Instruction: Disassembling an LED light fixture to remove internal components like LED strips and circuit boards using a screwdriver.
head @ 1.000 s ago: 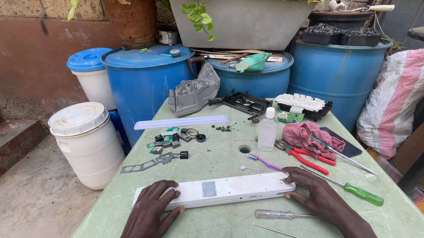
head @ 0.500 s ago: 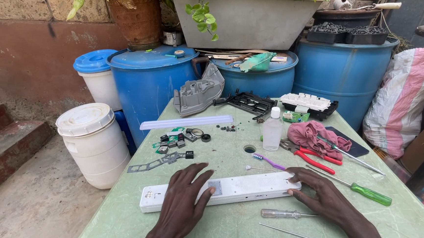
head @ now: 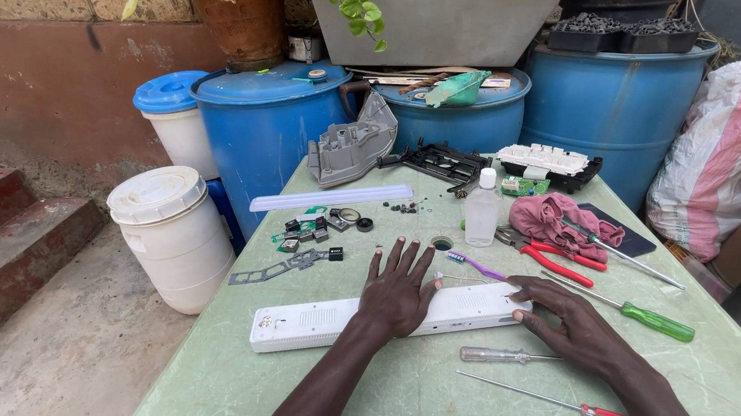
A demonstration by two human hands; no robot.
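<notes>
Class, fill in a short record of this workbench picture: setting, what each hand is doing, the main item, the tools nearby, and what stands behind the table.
Setting: green table outdoors, beside steps
Left hand: lies flat, fingers spread, across the middle of the white casing
Right hand: fingertips grip the casing's right end
Main item: long white casing, lying flat
Tools nearby: green-handled screwdriver, red pliers, clear-handled screwdriver, purple toothbrush
Behind: blue barrels, white bucket
</notes>
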